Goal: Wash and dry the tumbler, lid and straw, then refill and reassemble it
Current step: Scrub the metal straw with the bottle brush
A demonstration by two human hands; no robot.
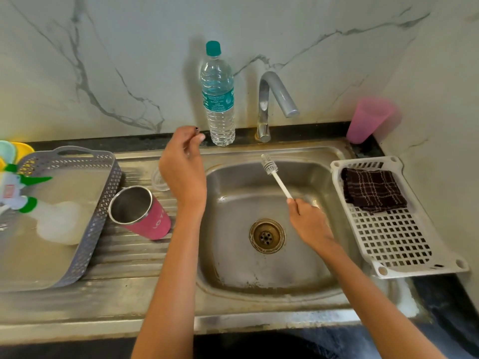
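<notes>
The pink steel tumbler (145,213) stands tilted and open-mouthed on the ribbed drainboard (129,255), left of the sink basin (259,275). A clear lid (158,179) lies on the drainboard behind my left wrist, partly hidden. My left hand (182,164) is raised beside the water bottle (219,97); its finger and thumb pinch a thin piece with a small dark end, apparently the straw (197,129), most of it hidden by the hand. My right hand (308,224) grips the handle of a white bristle brush (272,172), held over the basin with its head pointing up and away.
The tap (274,99) is off, its spout over the basin. A grey perforated tray (103,203) with a spray bottle sits far left. A white drying rack (394,237) with a dark checked cloth (372,190) lies on the right. A pink cup (368,120) stands upside down in the back right corner.
</notes>
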